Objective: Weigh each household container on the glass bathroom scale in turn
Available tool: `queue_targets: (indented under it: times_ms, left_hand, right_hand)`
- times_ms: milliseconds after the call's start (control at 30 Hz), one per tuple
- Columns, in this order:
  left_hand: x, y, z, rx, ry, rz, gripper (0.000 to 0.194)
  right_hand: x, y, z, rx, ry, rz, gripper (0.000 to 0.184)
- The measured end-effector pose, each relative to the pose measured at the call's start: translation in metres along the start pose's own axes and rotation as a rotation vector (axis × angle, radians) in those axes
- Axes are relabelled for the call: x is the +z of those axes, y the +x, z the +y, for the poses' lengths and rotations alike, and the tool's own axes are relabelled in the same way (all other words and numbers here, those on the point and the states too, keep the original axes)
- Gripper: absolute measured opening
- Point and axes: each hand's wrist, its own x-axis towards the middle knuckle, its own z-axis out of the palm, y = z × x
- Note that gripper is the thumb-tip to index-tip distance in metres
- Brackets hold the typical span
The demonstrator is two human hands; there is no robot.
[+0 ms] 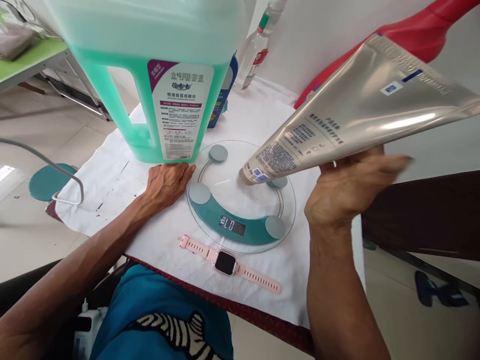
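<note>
A large silver squeeze tube [330, 120] with printed text is held up tilted, its cap end low above the glass bathroom scale [236, 240]. My right hand [341, 187] grips the tube from beneath; most of the fingers are hidden behind it. The scale's teal front carries a lit display, whose digits I cannot read surely. My left hand [168, 182] rests on the white cloth with its fingers curled in, close against the base of a big jug [142, 37] of green liquid. A pink smartwatch [225, 262] lies face up before the scale.
Behind the jug stand a blue package [223, 92] and a clear bottle [255, 55] with a red label. A red plastic object [416, 35] leans by the wall. Left of the white-clothed table [97, 187] are a teal stool [50, 185] and a grey cable [71, 170].
</note>
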Motion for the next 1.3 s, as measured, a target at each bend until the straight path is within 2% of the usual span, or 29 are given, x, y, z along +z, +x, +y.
queue_targets:
  times_ms: [67,133,233,333,433,600,900,1067,1133,1200,1300]
  left_hand:
    - [0.000,0.000,0.001,-0.002,0.011,-0.009,0.046]
    - [-0.001,0.000,0.001,-0.007,0.025,-0.017,0.044]
    - [-0.001,0.000,0.002,-0.012,0.031,-0.020,0.044]
    - [0.000,0.001,0.001,-0.011,0.027,-0.008,0.045]
    - [0.001,0.001,0.001,-0.009,0.036,0.002,0.044]
    - [0.002,0.002,0.000,-0.002,0.030,0.006,0.044]
    - [0.001,0.002,0.000,-0.004,0.016,-0.014,0.044]
    - [-0.001,0.001,0.001,-0.028,0.003,-0.043,0.043]
    - [-0.002,0.001,0.001,-0.035,0.011,-0.061,0.041]
    - [-0.002,0.002,0.002,-0.034,0.029,-0.074,0.041]
    - [-0.004,0.002,0.002,-0.035,0.059,-0.097,0.042]
  right_hand:
    - [-0.009,-0.007,0.018,0.056,0.043,0.082,0.074]
    - [-0.020,-0.014,0.042,0.118,-0.009,0.180,0.075]
    - [-0.038,-0.021,0.083,0.293,-0.088,0.284,0.072]
    - [-0.052,-0.020,0.113,0.433,-0.045,0.322,0.070]
    - [-0.056,-0.017,0.126,0.441,-0.011,0.329,0.071]
    - [-0.053,-0.019,0.125,0.383,-0.007,0.302,0.076]
    - [-0.054,-0.021,0.133,0.367,-0.020,0.277,0.079]
    - [-0.049,-0.026,0.110,0.264,-0.019,0.272,0.072]
    - [-0.045,-0.026,0.092,0.170,-0.001,0.207,0.068]
    - [-0.039,-0.023,0.072,0.076,0.012,0.068,0.069]
    - [-0.023,-0.017,0.046,0.065,0.034,-0.167,0.066]
